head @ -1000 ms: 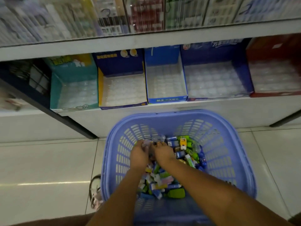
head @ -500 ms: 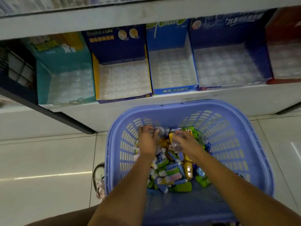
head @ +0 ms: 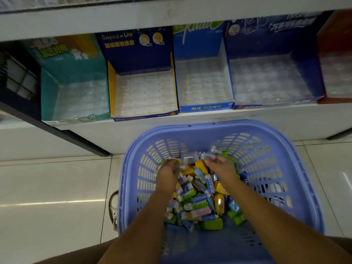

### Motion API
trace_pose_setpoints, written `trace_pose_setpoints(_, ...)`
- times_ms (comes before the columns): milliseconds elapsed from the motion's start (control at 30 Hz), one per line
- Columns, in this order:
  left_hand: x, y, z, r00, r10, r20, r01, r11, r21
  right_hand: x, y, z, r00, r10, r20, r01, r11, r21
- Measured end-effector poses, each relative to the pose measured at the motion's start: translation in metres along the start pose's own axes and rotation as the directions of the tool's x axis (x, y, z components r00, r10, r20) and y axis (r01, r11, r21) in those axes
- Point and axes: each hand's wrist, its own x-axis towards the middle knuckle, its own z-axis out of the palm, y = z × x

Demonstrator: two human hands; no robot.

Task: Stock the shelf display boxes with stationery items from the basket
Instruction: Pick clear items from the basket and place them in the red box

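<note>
A lilac plastic basket (head: 297, 157) stands on the floor below the shelf, holding a heap of small wrapped stationery items (head: 196, 199) in blue, green, yellow and white. Both my hands are inside it, over the far part of the heap. My left hand (head: 168, 173) grips several small items in clear wrappers. My right hand (head: 221, 167) pinches clear-wrapped items (head: 207, 154) that stick up past its fingers. On the shelf above stand display boxes with clear plastic trays inside: teal (head: 76, 92), navy and yellow (head: 142, 88), blue (head: 203, 80), dark blue (head: 270, 73), red (head: 337, 69).
A white shelf front (head: 190, 128) runs just behind the basket. A dark shelf edge (head: 57, 130) slants at the left. Pale floor tiles (head: 47, 197) spread left and right of the basket. A shoe (head: 114, 208) shows beside the basket's left wall.
My hands, which were close together in the heap, have drawn apart and risen a little, each holding clear-wrapped items. The view has moved nearer to the shelf boxes.
</note>
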Motion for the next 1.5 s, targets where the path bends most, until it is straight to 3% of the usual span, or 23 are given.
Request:
trace_pose_setpoints(33,0.001,0.002,0.001,1.000,-0.007,-0.027,0.006,1.000,-0.021,0.002,0.002,0.002,0.993,-0.113,-0.018,0.109,0.985,-0.133)
trace_pose_setpoints(100,0.003,0.003,0.003,0.998,0.020,-0.052,-0.021,1.000,-0.019,0.003,0.005,0.005,0.937,-0.350,0.013,0.314,0.821,-0.478)
trace_pose_setpoints(167,0.003,0.002,0.009,0.996,0.041,-0.078,-0.043,0.999,-0.018,0.003,0.011,0.003,0.876,-0.462,0.138,0.441,0.652,-0.617)
trace_pose_setpoints(267,0.001,0.002,0.021,0.995,-0.001,-0.098,-0.005,0.998,-0.060,0.006,0.026,0.001,0.836,-0.352,0.420,0.547,0.486,-0.681)
trace_pose_setpoints(333,0.006,0.002,0.023,0.994,-0.019,-0.109,0.014,0.999,-0.043,0.010,0.032,0.006,0.822,-0.358,0.442,0.541,0.250,-0.803)
trace_pose_setpoints(367,0.010,0.000,0.022,0.995,-0.003,-0.102,0.004,1.000,0.010,0.010,0.030,0.011,0.823,-0.388,0.415,0.511,0.186,-0.839)
trace_pose_setpoints(500,0.020,-0.008,0.016,0.995,0.078,-0.061,-0.064,0.978,0.201,0.010,0.014,0.031,0.859,-0.396,0.325,0.412,0.156,-0.898)
trace_pose_setpoints(600,0.018,-0.006,0.020,0.994,0.096,-0.061,-0.077,0.964,0.256,0.016,0.005,0.036,0.879,-0.286,0.381,0.389,-0.030,-0.921)
trace_pose_setpoints(667,0.021,-0.005,0.020,0.996,0.092,-0.019,-0.084,0.962,0.258,0.020,0.002,0.033,0.870,-0.235,0.433,0.425,-0.090,-0.901)
trace_pose_setpoints(833,0.034,-0.003,0.012,0.996,0.073,0.044,-0.080,0.980,0.181,0.031,0.000,0.026,0.872,-0.241,0.425,0.454,0.075,-0.888)
trace_pose_setpoints(1033,0.041,0.005,0.007,0.979,0.003,0.206,-0.028,0.993,0.116,0.029,-0.002,0.028,0.916,-0.207,0.344,0.390,0.254,-0.885)
trace_pose_setpoints(1167,0.041,0.011,0.014,0.953,-0.028,0.301,-0.023,0.986,0.165,0.027,0.002,0.022,0.939,-0.128,0.319,0.343,0.388,-0.855)
trace_pose_setpoints(1233,0.041,0.011,0.020,0.962,-0.023,0.271,-0.027,0.983,0.180,0.029,0.003,0.022,0.945,-0.096,0.312,0.324,0.384,-0.864)
trace_pose_setpoints(1333,0.033,0.006,0.031,0.986,-0.011,0.167,-0.032,0.967,0.252,0.038,0.003,0.025,0.937,-0.030,0.349,0.343,0.282,-0.896)
trace_pose_setpoints(1500,0.036,0.005,0.034,0.990,0.025,0.138,-0.062,0.960,0.274,0.056,0.000,0.023,0.905,0.119,0.409,0.365,0.279,-0.888)
